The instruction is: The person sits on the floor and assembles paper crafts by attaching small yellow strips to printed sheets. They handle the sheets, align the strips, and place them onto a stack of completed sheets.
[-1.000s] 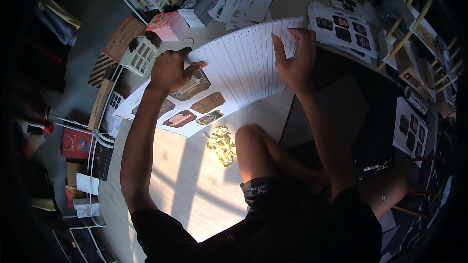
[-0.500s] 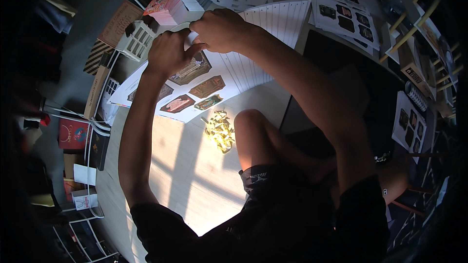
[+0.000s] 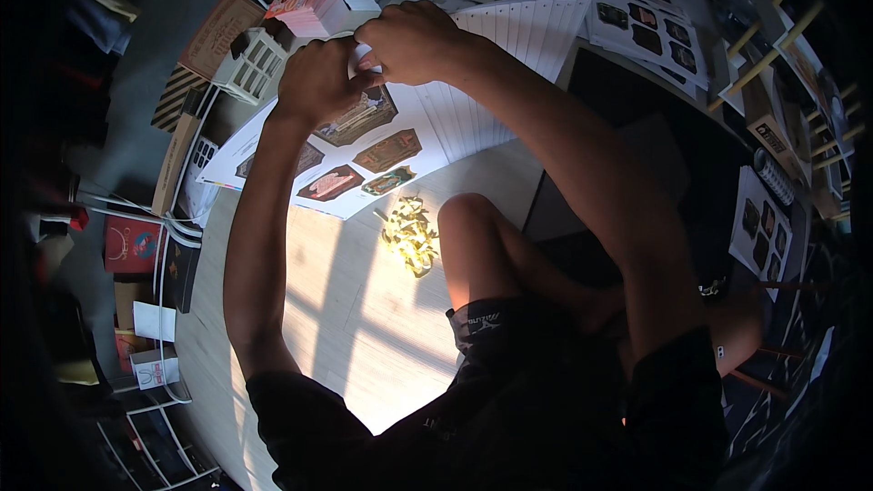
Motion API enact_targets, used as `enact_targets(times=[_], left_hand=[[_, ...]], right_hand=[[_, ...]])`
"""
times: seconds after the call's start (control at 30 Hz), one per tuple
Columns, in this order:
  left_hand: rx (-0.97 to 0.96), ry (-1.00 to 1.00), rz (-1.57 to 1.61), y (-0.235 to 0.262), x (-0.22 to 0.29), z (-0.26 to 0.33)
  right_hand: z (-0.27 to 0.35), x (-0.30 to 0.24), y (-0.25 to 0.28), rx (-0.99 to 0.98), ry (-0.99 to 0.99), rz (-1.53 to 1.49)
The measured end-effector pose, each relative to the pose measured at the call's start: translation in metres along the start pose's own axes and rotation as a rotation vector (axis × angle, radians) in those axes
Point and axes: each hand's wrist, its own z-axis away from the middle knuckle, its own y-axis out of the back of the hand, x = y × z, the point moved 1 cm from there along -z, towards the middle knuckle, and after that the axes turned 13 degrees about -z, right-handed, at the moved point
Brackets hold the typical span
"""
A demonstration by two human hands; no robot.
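Observation:
A large white printed sheet (image 3: 341, 198) with dark ornate label-shaped pictures is held up at an angle above the floor. My left hand (image 3: 316, 82) is closed at its far edge, with the thumb toward the other hand. Close beside it, my right hand (image 3: 409, 44) is closed at the same edge, its fingers curled. The fingertips and whatever lies right between them are partly hidden. To the right stretches a white area ruled with dark lines (image 3: 518, 41); I cannot tell if it belongs to the same sheet. Yellow curled strips (image 3: 411, 236) lie in a heap below the sheet.
Pink-and-white stacked cards (image 3: 309, 9) and a white slotted holder (image 3: 252, 65) stand at the far left. More printed sheets (image 3: 646, 32) lie at the far right, near a rack with wooden pegs (image 3: 764, 50). My bent knee (image 3: 468, 218) is beside the yellow strips.
Both hands stay closed at the sheet's far edge and appear slightly higher in view. The whole scene has shifted a little; the grip looks much the same.

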Motion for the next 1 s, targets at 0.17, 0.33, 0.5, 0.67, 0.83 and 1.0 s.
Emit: enact_targets(times=[0.17, 0.33, 0.5, 0.67, 0.83, 1.0], left_hand=[[-0.083, 0.047, 0.014, 0.010, 0.007, -0.001], [-0.049, 0.048, 0.062, 0.014, 0.008, 0.003], [-0.100, 0.024, 0.075, 0.013, 0.005, 0.003], [-0.120, 0.019, 0.017, 0.030, 0.023, 0.003], [-0.014, -0.165, -0.024, 0.085, 0.067, -0.013], [0.087, -0.295, 0.007, 0.151, 0.131, -0.051]], right_hand=[[0.001, 0.001, 0.000, -0.012, -0.016, 0.012], [0.004, 0.000, -0.005, 0.067, 0.015, -0.014], [0.007, -0.001, -0.004, 0.075, 0.033, -0.033], [0.021, -0.001, 0.004, 0.111, 0.036, 0.000], [0.075, -0.002, 0.071, 0.193, -0.008, 0.095], [0.129, 0.012, 0.148, 0.291, -0.193, 0.144]])
